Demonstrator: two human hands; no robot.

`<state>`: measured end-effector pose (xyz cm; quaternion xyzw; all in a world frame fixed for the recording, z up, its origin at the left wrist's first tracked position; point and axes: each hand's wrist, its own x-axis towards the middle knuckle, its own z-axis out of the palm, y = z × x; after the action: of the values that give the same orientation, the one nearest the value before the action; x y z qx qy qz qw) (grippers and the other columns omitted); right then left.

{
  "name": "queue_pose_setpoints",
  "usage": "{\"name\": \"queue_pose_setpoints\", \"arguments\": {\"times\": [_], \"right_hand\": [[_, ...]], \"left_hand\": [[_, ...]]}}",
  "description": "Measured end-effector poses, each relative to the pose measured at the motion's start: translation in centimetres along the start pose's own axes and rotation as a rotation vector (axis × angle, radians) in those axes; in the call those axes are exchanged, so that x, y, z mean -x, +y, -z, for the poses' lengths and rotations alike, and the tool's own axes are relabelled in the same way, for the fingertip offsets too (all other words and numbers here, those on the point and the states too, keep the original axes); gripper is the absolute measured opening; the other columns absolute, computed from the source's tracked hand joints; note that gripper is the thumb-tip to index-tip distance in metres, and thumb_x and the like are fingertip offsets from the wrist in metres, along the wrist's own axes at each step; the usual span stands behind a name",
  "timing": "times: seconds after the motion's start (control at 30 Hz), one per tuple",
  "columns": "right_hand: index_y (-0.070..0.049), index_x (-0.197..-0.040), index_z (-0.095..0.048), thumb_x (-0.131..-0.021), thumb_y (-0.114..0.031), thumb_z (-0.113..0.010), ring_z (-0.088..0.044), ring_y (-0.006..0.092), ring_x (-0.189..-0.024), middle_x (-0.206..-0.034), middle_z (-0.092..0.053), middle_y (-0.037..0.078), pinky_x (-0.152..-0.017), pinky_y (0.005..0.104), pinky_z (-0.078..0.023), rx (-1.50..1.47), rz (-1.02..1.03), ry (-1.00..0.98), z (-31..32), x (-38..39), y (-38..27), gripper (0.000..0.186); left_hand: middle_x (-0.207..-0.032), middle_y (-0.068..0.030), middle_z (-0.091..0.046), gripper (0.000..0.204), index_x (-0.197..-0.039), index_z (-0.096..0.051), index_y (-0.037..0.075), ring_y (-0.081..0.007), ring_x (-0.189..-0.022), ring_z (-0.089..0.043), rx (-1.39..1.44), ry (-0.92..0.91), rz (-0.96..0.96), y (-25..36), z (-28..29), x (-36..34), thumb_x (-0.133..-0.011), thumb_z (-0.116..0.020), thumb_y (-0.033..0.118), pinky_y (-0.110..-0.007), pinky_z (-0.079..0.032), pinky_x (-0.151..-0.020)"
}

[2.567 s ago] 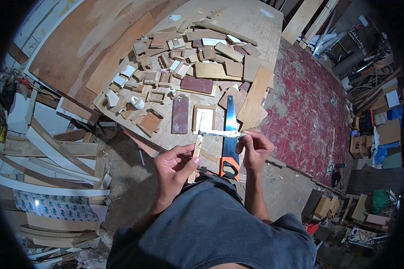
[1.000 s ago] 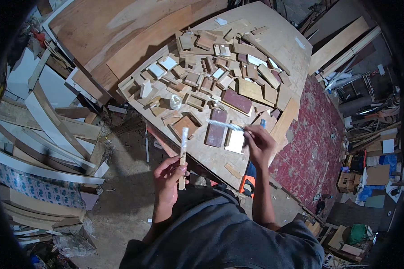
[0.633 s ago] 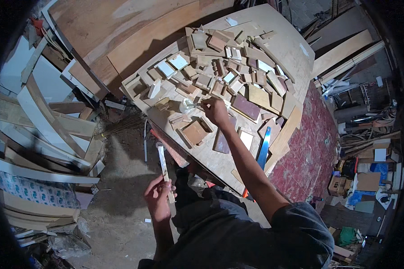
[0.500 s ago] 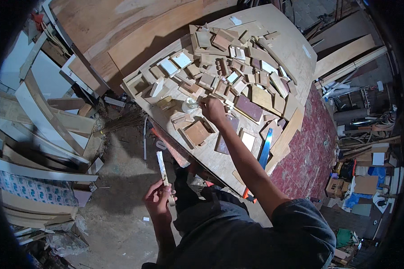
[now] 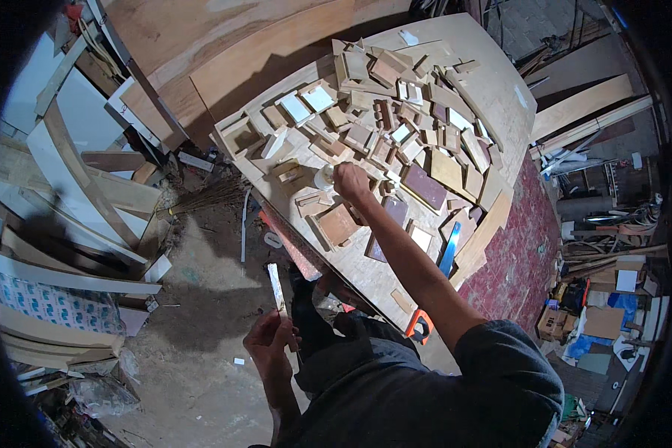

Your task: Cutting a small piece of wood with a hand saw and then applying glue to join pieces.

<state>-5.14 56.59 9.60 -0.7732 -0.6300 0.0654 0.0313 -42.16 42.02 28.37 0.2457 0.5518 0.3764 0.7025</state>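
Note:
My left hand (image 5: pixel 269 347) is low, off the table's near edge and over the dirt floor. It grips a thin pale wooden strip (image 5: pixel 278 287) that stands up from its fingers. My right hand (image 5: pixel 351 181) reaches far out over the plywood tabletop (image 5: pixel 500 97) with its fingers curled. It rests against a small white round container (image 5: pixel 324 177) among the offcuts. Whether anything is in that hand is hidden. A brown square wood block (image 5: pixel 338 224) lies just nearer to me than the hand.
Several small wood offcuts (image 5: pixel 396 127) cover the tabletop. A handsaw with a blue blade (image 5: pixel 448 250) and orange handle (image 5: pixel 420 325) lies at the near right edge. Planks and panels (image 5: pixel 75 194) pile up at left, beside a broom (image 5: pixel 209 196). A red rug (image 5: pixel 530 246) lies at right.
My right hand moved from in front of my chest out to the white container. My left hand dropped down and to the left with the strip.

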Motion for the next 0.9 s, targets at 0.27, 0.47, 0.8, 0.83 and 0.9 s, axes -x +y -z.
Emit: {"name": "queue_pose_setpoints", "arguments": {"times": [0.27, 0.47, 0.8, 0.83, 0.9], "right_hand": [[-0.001, -0.076, -0.072, -0.076, -0.015, -0.064, -0.068, 0.0352, -0.067, -0.070, -0.066, 0.024, -0.061, 0.0440, -0.054, -0.341, -0.322, 0.184, -0.3, 0.5, 2.4, 0.016], [0.002, -0.074, -0.070, -0.076, -0.018, -0.068, -0.068, 0.0388, -0.071, -0.073, -0.065, 0.026, -0.065, 0.0458, -0.054, -0.533, -0.442, 0.195, 0.7, 1.4, 3.7, 0.020], [0.002, -0.069, -0.071, -0.081, -0.022, -0.073, -0.055, 0.0141, -0.042, -0.050, -0.059, 0.010, -0.045, 0.0340, -0.045, -0.732, -0.441, 0.334, 3.8, 5.6, 3.7, 0.027], [0.002, -0.069, -0.071, -0.081, -0.022, -0.073, -0.055, 0.0141, -0.042, -0.050, -0.059, 0.010, -0.045, 0.0340, -0.045, -0.736, -0.446, 0.342, 3.9, 6.2, 4.0, 0.027], [0.005, -0.074, -0.071, -0.083, -0.019, -0.071, -0.056, 0.0129, -0.042, -0.051, -0.060, 0.008, -0.044, 0.0311, -0.046, -0.929, -0.546, 0.343, 4.4, 7.4, 4.4, 0.026]], "left_hand": [[-0.080, -0.0117, -0.069, 0.015, -0.099, -0.065, 0.000, -0.0133, -0.064, -0.063, 0.052, -0.046, -0.063, -1.0, 0.4, 0.2, -0.086, -0.069, 0.006, -0.027, -0.052, -0.055], [-0.083, -0.0141, -0.070, 0.015, -0.099, -0.061, 0.000, -0.0138, -0.059, -0.061, -0.006, -0.124, -0.121, -0.7, -0.5, 1.3, -0.089, -0.065, 0.010, -0.029, -0.050, -0.058], [-0.083, -0.0135, -0.069, 0.018, -0.104, -0.052, 0.002, -0.0166, -0.065, -0.065, -0.139, -0.217, -0.096, -0.4, -3.0, 4.2, -0.093, -0.058, 0.014, -0.030, -0.053, -0.062], [-0.083, -0.0135, -0.069, 0.018, -0.104, -0.052, 0.002, -0.0166, -0.065, -0.065, -0.146, -0.224, -0.099, -0.5, -3.5, 4.5, -0.093, -0.058, 0.014, -0.030, -0.053, -0.062], [-0.083, -0.0136, -0.069, 0.016, -0.105, -0.050, 0.003, -0.0169, -0.068, -0.066, -0.172, -0.251, -0.120, -0.7, -4.2, 5.3, -0.095, -0.056, 0.014, -0.030, -0.056, -0.061]]}}
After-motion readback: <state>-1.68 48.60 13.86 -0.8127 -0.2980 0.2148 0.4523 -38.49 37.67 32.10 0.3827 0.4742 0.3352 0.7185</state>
